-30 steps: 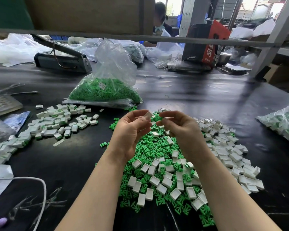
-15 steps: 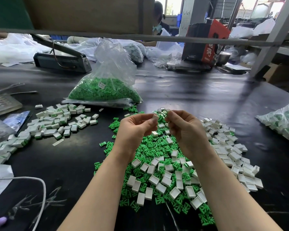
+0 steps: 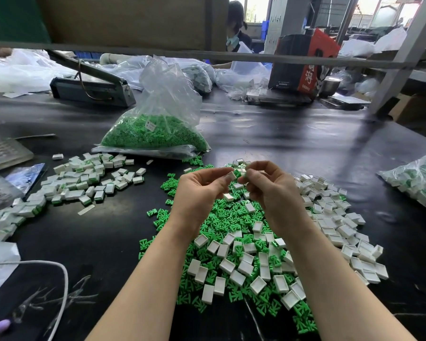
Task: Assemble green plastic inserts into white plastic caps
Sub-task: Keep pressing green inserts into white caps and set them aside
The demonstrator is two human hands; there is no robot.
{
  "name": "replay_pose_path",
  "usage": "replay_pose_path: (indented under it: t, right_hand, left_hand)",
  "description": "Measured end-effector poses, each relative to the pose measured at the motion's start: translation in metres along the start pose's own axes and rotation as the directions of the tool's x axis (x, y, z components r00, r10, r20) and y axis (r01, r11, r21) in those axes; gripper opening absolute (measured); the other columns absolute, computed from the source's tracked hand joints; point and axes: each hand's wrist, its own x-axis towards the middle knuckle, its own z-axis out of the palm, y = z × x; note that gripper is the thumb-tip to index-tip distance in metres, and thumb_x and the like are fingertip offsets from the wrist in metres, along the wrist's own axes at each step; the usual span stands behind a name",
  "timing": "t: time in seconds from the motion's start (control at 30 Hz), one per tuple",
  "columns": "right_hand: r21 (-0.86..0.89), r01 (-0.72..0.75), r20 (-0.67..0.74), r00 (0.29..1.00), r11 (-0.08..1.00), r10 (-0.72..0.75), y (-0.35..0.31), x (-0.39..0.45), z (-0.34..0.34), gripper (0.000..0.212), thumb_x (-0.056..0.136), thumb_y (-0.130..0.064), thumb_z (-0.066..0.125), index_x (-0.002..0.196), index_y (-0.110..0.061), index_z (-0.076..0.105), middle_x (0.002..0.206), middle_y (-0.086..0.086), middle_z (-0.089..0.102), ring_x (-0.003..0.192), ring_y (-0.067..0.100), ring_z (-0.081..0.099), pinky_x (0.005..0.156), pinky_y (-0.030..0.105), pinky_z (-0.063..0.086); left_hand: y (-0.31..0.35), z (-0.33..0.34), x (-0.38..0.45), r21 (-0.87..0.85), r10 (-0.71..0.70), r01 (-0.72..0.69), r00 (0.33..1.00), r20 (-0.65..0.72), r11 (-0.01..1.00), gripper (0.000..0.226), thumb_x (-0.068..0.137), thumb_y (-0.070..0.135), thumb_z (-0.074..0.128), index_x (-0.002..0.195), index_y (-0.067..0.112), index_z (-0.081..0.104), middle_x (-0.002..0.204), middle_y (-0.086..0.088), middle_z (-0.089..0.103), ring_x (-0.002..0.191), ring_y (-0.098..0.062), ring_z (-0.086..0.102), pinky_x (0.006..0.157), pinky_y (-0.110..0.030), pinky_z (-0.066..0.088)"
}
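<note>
Both hands are raised close together over a mixed pile of green inserts (image 3: 221, 217) and white caps (image 3: 246, 264) on the black table. My left hand (image 3: 199, 190) pinches a small white cap (image 3: 231, 175) at its fingertips. My right hand (image 3: 268, 188) has its fingers curled and pinched right beside that cap; what it holds is mostly hidden by the fingers. More loose white caps (image 3: 335, 212) spread to the right of the pile.
A heap of assembled caps (image 3: 84, 180) lies at the left. A clear bag of green inserts (image 3: 155, 129) stands behind the pile, another bag of parts (image 3: 418, 180) at the right edge. A white cable (image 3: 59, 279) curves at lower left. A person sits beyond the table.
Both hands have dropped slightly and drawn closer together, fingertips now nearly touching around the white cap.
</note>
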Motion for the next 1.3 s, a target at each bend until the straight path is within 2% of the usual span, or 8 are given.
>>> replay_pose_path:
  t: [0.1,0.23,0.43,0.6,0.87,1.17,1.3]
  right_hand:
    - [-0.091,0.078,0.036,0.997,0.993,-0.075,0.002,0.0,0.0,0.017,0.094,-0.003,0.058,0.1,-0.01,0.072,0.072,-0.004,0.065,0.064,0.005,0.052,0.055,0.017,0.041]
    - [-0.107,0.122,0.042,0.992,0.987,-0.118,0.004,0.0,0.001,0.019,0.093,-0.001,0.06,0.106,-0.009,0.072,0.072,-0.008,0.068,0.061,-0.002,0.056,0.055,0.011,0.043]
    - [-0.121,0.148,0.017,0.989,0.982,-0.147,0.006,0.002,-0.001,0.009,0.087,-0.003,0.069,0.095,-0.007,0.068,0.077,-0.001,0.068,0.058,-0.001,0.057,0.055,0.011,0.044]
    - [-0.165,0.162,0.022,0.987,0.973,-0.16,0.004,0.001,0.0,0.008,0.086,-0.002,0.07,0.094,-0.003,0.069,0.078,0.003,0.068,0.059,-0.003,0.058,0.056,0.01,0.045]
    - [-0.282,0.173,0.06,0.985,0.944,-0.163,-0.004,-0.002,-0.004,0.006,0.084,-0.003,0.073,0.086,-0.008,0.072,0.078,0.001,0.072,0.075,0.012,0.067,0.073,0.021,0.055]
    - [-0.308,0.173,0.094,0.984,0.935,-0.151,-0.004,-0.001,-0.005,0.008,0.082,-0.006,0.075,0.085,-0.014,0.073,0.08,0.003,0.073,0.078,0.015,0.07,0.074,0.022,0.055]
    - [-0.306,0.175,0.111,0.983,0.936,-0.147,-0.004,-0.001,-0.007,0.008,0.084,-0.007,0.074,0.089,-0.012,0.072,0.08,0.001,0.072,0.075,0.01,0.068,0.069,0.018,0.052]
  left_hand:
    - [-0.001,-0.001,0.0,0.015,0.002,-0.002,1.0,-0.002,1.0,0.01,0.082,0.01,0.074,0.085,0.018,0.077,0.074,0.001,0.074,0.066,-0.006,0.063,0.062,-0.016,0.051]
    - [-0.002,-0.003,0.001,0.018,0.015,-0.015,1.0,0.005,1.0,0.01,0.082,0.01,0.074,0.086,0.018,0.078,0.076,0.001,0.075,0.067,-0.006,0.063,0.063,-0.016,0.051]
    - [-0.003,-0.003,0.002,0.055,0.028,-0.027,1.0,-0.013,0.998,0.012,0.081,0.013,0.076,0.092,0.012,0.075,0.077,-0.001,0.074,0.067,-0.008,0.064,0.063,-0.017,0.052]
    - [-0.004,-0.005,0.004,0.069,0.038,-0.037,0.999,-0.014,0.997,0.009,0.079,0.013,0.078,0.087,0.01,0.074,0.074,-0.001,0.073,0.065,-0.009,0.063,0.062,-0.018,0.051]
    - [-0.003,-0.005,0.002,0.147,0.084,-0.081,0.996,-0.016,0.986,0.005,0.081,0.008,0.076,0.084,0.01,0.075,0.078,-0.008,0.074,0.066,-0.009,0.063,0.063,-0.018,0.053]
    - [-0.003,-0.005,0.001,0.111,0.03,-0.026,0.999,-0.035,0.994,0.004,0.081,0.006,0.074,0.085,0.006,0.073,0.072,-0.005,0.07,0.064,-0.009,0.061,0.062,-0.018,0.053]
    - [-0.003,-0.007,0.001,0.145,0.052,-0.051,0.999,-0.002,0.988,0.003,0.082,0.007,0.074,0.085,0.008,0.074,0.07,0.0,0.071,0.064,-0.007,0.062,0.063,-0.016,0.052]
